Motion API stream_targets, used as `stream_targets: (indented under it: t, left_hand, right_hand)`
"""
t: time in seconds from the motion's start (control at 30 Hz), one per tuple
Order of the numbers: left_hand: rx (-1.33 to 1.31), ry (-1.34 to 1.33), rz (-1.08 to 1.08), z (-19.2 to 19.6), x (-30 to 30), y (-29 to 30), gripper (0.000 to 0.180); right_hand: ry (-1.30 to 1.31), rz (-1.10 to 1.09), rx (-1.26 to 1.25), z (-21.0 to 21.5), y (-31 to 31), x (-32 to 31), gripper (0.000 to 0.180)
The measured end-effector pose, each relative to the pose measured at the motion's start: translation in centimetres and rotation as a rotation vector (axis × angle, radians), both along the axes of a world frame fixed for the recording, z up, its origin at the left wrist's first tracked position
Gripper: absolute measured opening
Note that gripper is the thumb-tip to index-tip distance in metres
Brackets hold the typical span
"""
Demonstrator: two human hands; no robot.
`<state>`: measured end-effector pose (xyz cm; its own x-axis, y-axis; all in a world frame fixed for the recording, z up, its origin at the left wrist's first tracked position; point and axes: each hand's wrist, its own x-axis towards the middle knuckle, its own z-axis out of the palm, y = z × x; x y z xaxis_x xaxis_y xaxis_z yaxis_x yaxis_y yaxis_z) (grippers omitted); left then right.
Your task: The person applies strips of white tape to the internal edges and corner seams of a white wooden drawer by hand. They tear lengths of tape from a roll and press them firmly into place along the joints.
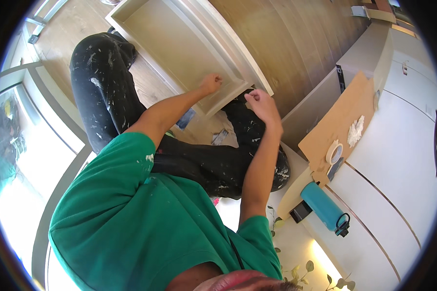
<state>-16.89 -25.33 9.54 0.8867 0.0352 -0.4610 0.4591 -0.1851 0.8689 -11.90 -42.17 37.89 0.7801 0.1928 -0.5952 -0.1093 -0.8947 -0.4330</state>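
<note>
So we've got the cream panel propped on the floor, long axis running away from us; left hand curled on its near edge, right hand pinched shut just beside the corner.

Left hand pressing on the recessed face of a beige panelled drawer front, right hand curled just beside its lower edge.

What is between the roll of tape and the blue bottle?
In the head view, a dark flat scraper-like tool and the notched end of the brown board lie between the tape roll and the blue bottle.
</note>
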Motion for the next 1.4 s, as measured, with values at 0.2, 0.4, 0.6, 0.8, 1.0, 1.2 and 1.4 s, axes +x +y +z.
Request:
stream_targets:
  t: [0.2,0.4,0.6,0.8,1.0,1.2,1.4]
  left_hand:
    - [0.0,0.058,-0.096,3.0,-0.2,-2.6,0.043]
    - [-0.226,-0.252,-0.196,3.0,1.8,-6.0,0.033]
    - [-0.131,-0.324,-0.318,10.6,6.4,-5.1,0.024]
    - [0.504,-0.464,-1.19,22.2,11.4,7.1,0.038]
    - [0.465,-0.334,-0.895,33.3,10.3,17.7,0.047]
    - [-0.111,-0.372,-0.575,38.8,8.7,16.1,0.064]
    - [-0.313,-0.449,-0.504,42.1,7.1,12.9,0.066]
  right_hand:
    - [-0.464,-0.513,0.461,16.9,-1.9,-7.3,0.028]
    - [-0.986,-0.574,-0.148,18.1,-11.9,-10.6,0.035]
    - [-1.057,-0.514,-0.649,17.7,-20.8,-8.7,0.053]
    - [-0.889,-0.438,-0.669,13.1,-25.3,-8.0,0.049]
    - [-0.96,-0.567,-0.531,12.1,-25.3,-7.3,0.031]
    - [-0.777,-0.485,0.463,18.8,-6.8,-4.9,0.031]
    - [-0.543,-0.087,0.637,18.2,5.1,-3.3,0.026]
